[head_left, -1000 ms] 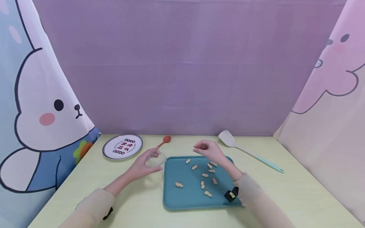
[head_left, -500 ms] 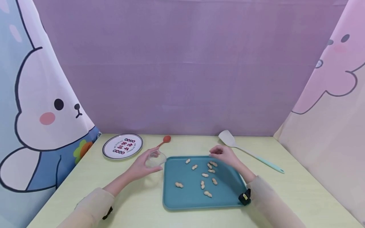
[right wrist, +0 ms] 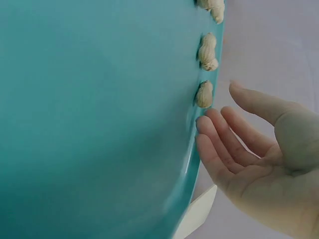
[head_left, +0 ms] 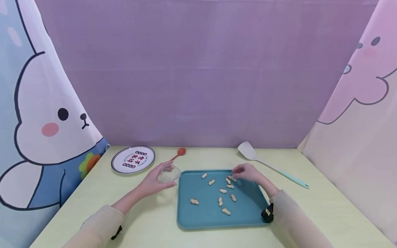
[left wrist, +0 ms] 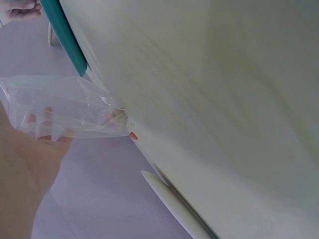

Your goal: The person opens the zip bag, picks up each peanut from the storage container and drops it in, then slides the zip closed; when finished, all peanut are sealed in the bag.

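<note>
In the head view my left hand [head_left: 153,179] holds a clear plastic bag [head_left: 170,174] just left of the teal tray [head_left: 206,217]. Something pale brown [left wrist: 117,117] shows through the far end of the bag [left wrist: 65,102] in the left wrist view; its kind is unclear. My right hand [head_left: 249,173] is low over the tray's far right part, its fingertips beside a peanut [head_left: 231,178]. From the right wrist, that hand [right wrist: 259,157] has bent fingers, with a gap to the thumb and nothing in between. A peanut [right wrist: 204,94] lies just past the fingertips.
Several more peanuts [head_left: 223,190] are scattered over the tray. A white plate [head_left: 124,160] with red lettering sits at the back left, beside a red spoon [head_left: 181,151] partly hidden by my left hand. The spatula [head_left: 273,167] lies at the back right, beyond the tray.
My right hand has moved right from above the tray's back edge, then down to the peanuts at the far right. The left hand and bag have stayed put.
</note>
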Available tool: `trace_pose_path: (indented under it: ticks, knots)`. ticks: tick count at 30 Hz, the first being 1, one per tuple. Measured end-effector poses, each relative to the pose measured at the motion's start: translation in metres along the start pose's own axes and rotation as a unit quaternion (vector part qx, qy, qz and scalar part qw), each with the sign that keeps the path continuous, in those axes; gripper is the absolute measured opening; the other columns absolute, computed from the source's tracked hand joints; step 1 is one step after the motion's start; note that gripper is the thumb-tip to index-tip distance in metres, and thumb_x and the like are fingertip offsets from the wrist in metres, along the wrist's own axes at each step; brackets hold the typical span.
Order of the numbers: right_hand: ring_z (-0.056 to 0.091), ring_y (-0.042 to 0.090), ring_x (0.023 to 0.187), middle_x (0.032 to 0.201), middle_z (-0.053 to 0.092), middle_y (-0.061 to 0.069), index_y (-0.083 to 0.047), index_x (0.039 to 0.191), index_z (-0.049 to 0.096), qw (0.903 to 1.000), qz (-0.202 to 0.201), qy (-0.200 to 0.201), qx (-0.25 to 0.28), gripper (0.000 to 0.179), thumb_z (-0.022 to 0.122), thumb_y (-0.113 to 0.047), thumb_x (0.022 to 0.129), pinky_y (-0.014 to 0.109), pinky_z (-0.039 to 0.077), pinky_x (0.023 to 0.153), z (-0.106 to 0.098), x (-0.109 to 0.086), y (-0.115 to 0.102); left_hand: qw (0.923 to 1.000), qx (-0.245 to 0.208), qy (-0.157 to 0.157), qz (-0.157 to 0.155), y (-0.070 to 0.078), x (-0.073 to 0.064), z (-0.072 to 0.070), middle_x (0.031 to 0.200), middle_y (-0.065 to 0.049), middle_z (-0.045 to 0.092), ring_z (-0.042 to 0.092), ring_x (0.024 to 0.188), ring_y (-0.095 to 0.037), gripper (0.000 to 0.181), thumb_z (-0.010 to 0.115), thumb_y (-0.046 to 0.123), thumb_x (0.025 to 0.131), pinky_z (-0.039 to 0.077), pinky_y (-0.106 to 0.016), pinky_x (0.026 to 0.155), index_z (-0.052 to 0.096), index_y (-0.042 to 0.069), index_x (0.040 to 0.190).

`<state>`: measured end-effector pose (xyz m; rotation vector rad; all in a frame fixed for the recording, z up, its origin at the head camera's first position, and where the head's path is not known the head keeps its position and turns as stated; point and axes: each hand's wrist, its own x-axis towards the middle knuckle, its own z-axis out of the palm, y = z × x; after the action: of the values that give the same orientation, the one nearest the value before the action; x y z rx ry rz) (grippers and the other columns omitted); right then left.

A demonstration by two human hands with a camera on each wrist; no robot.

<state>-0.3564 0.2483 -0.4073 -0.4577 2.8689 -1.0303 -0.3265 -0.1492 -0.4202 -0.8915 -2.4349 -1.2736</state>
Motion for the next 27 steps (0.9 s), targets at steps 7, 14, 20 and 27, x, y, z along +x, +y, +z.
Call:
trace_pose_path:
  ticks: [7,14,20,27]
  knots:
    - [0.057,0.012,0.075,0.089,0.068,0.005,-0.002,0.100,0.069,0.9993,0.019,-0.030,-0.016,0.026,0.071,-0.020,0.082,0.028,0.050,0.065,0.0024,-0.0012,-0.0011,1.0000,0.001,0.000,0.001,-0.0004,0.0001,-0.0007,0.118,-0.009,0.060,0.059,0.111,-0.024,0.077,0.080,0.026,0.073,0.044,-0.048,0.100,0.043,0.005,0.137]
    - [0.055,0.010,0.067,0.080,0.064,0.002,-0.002,0.090,0.068,0.9988,0.032,-0.036,-0.007,0.017,0.072,-0.014,0.080,0.025,0.049,0.060,0.0057,-0.0012,0.0000,1.0000,0.005,0.001,-0.002,-0.0011,-0.0008,-0.0009,0.117,-0.005,0.060,0.058,0.111,-0.023,0.075,0.080,0.025,0.073,0.044,-0.046,0.100,0.043,0.006,0.136]
    - [0.056,0.012,0.067,0.080,0.064,0.004,-0.002,0.093,0.068,0.9987,0.028,-0.042,0.003,0.015,0.069,-0.014,0.084,0.026,0.049,0.059,0.0032,-0.0031,-0.0002,1.0000,0.005,0.003,0.004,-0.0018,-0.0006,-0.0005,0.117,-0.006,0.060,0.059,0.110,-0.023,0.075,0.080,0.025,0.073,0.045,-0.046,0.099,0.044,0.007,0.136]
    - [0.059,0.016,0.067,0.078,0.066,0.007,-0.001,0.097,0.068,0.9997,0.015,-0.014,0.013,0.018,0.067,-0.015,0.086,0.029,0.051,0.060,-0.0035,-0.0036,-0.0019,0.9999,0.004,0.006,0.008,-0.0007,-0.0005,-0.0007,0.116,-0.006,0.061,0.059,0.109,-0.023,0.074,0.080,0.026,0.073,0.045,-0.047,0.098,0.045,0.007,0.136]
